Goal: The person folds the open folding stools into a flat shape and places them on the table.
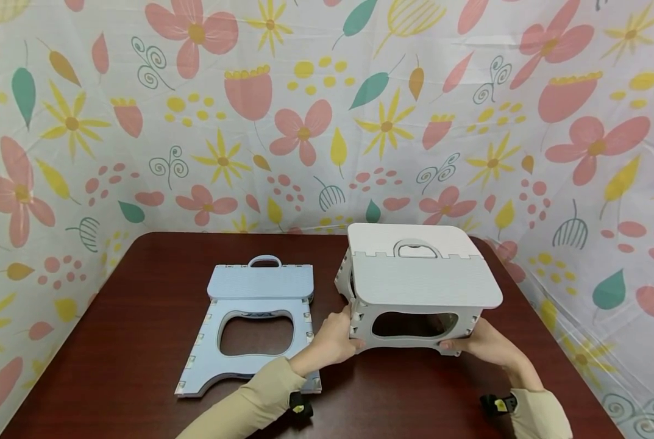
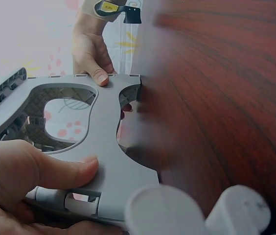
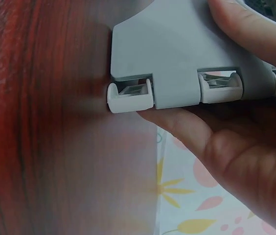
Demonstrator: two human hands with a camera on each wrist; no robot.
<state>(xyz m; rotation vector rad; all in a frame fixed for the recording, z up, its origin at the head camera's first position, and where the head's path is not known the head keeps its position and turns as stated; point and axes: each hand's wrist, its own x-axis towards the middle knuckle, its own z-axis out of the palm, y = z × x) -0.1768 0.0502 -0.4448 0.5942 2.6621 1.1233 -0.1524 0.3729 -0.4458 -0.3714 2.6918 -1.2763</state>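
Observation:
A white folding step stool (image 1: 425, 280) stands unfolded on the right half of the table, its handle up on the top panel. My left hand (image 1: 333, 342) grips the stool's near left corner; in the left wrist view the thumb (image 2: 72, 171) lies across the front leg panel. On the opposite side my right hand (image 1: 488, 344) grips the near right edge, thumb on the front face. The right wrist view shows the right hand's fingers (image 3: 182, 125) behind the hinged edge of that leg panel. Most of the left fingers are hidden behind the stool.
A light blue folding stool (image 1: 261, 283) lies folded flat on the left part of the dark wooden table (image 1: 124, 329), just beyond my left forearm. A flower-patterned cloth (image 1: 305, 122) hangs behind the table. Black straps with cameras sit at both wrists.

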